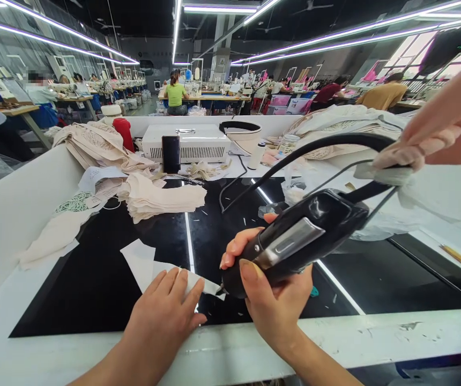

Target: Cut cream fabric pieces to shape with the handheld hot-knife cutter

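My right hand (pixel 268 292) is closed round a black hand-held cutting tool (pixel 298 238), its tip touching the edge of a small white fabric piece (pixel 146 265) on the black glass worktop (pixel 94 279). The tool's black cable (pixel 327 142) arcs up and to the right. My left hand (pixel 166 311) lies flat on the white fabric piece, fingers stretched out, pinning it near the front edge. Another person's hand (pixel 443 134) at the upper right pinches a bit of pale cloth by the cable.
A stack of cream fabric pieces (pixel 162 195) lies mid-table, more cloth (pixel 94 142) heaped at the back left. A white box unit (pixel 190 142) with a dark phone (pixel 171 154), a red bottle (pixel 124 133) and a jar (pixel 289 143) stand behind. Workers sit at distant tables.
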### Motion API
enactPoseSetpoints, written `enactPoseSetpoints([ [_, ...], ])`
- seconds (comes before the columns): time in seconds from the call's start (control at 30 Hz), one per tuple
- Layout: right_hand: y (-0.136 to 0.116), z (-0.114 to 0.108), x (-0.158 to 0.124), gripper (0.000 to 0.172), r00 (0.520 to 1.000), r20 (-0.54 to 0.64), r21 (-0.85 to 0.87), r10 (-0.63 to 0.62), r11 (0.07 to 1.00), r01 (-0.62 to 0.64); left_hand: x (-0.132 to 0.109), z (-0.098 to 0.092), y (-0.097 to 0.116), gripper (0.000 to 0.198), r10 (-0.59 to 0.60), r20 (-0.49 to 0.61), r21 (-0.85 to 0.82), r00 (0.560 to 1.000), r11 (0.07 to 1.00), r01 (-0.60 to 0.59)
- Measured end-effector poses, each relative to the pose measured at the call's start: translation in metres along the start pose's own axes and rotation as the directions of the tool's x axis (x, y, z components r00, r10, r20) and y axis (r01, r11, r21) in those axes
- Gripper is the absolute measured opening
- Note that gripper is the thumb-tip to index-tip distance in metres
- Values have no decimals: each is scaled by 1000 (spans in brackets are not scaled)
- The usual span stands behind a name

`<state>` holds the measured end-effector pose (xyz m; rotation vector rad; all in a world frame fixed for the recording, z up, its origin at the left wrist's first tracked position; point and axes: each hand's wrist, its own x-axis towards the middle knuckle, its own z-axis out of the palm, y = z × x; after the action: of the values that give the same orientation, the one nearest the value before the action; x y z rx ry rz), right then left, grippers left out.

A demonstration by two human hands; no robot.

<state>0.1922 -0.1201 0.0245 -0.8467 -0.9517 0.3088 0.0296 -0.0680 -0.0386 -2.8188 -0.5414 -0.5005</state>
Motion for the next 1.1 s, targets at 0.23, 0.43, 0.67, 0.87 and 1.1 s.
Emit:
enactPoseSetpoints([
  [0.23, 5, 1, 8, 29, 999, 24, 73, 36, 997, -38, -6, 5, 6, 65, 4, 1, 15, 1000, 1000, -5],
  [0.43, 20, 13, 22, 36, 999, 40, 122, 25, 992, -30, -6, 8, 8, 64, 6, -32, 18, 999, 1000, -6],
  [0.67, 28, 17, 22, 33, 995, 92, 139, 49, 988, -62, -5, 10, 8, 68, 3, -78, 16, 997, 1000, -2],
  [0.87, 28, 22, 25, 27, 995, 91, 145, 48, 988, -61, -6, 14, 8, 66, 8, -116, -18, 993, 1000, -10],
  [1.1, 33, 27, 26, 28, 991, 106, 140, 80, 986, -95, -6, 14, 5, 66, 16, -139, -64, 990, 998, -25],
])
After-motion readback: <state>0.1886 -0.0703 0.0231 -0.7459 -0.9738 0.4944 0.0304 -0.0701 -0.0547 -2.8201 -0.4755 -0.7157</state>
